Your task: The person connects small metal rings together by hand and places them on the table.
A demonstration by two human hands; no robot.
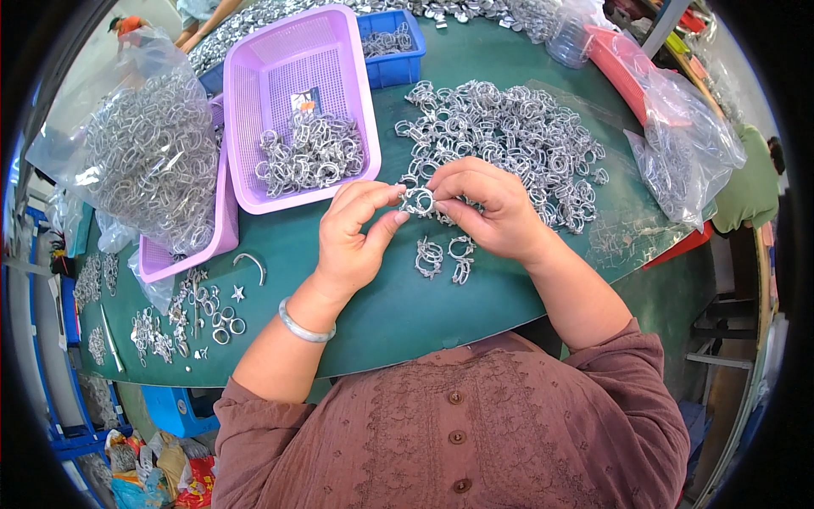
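Note:
Between my two hands is a small silver metal ring piece [419,202]. The fingertips of my left hand [352,233] pinch one side of it, and my right hand [490,208] pinches the other. A large heap of similar silver ring pieces [509,140] lies just beyond my hands, to the right. Two small clusters of these pieces [430,258] rest on the green table [373,327] below my right hand. Beyond my left hand, a lilac plastic basket [242,161] holds more ring pieces and a small card.
On the left, a clear plastic bag [153,144] full of metal pieces sits in another lilac basket [188,261]. Loose rings [222,322] and a star-shaped piece [238,293] lie near the left edge. A blue bin [397,69], a red tray [617,72] and another bag [678,161] stand farther off.

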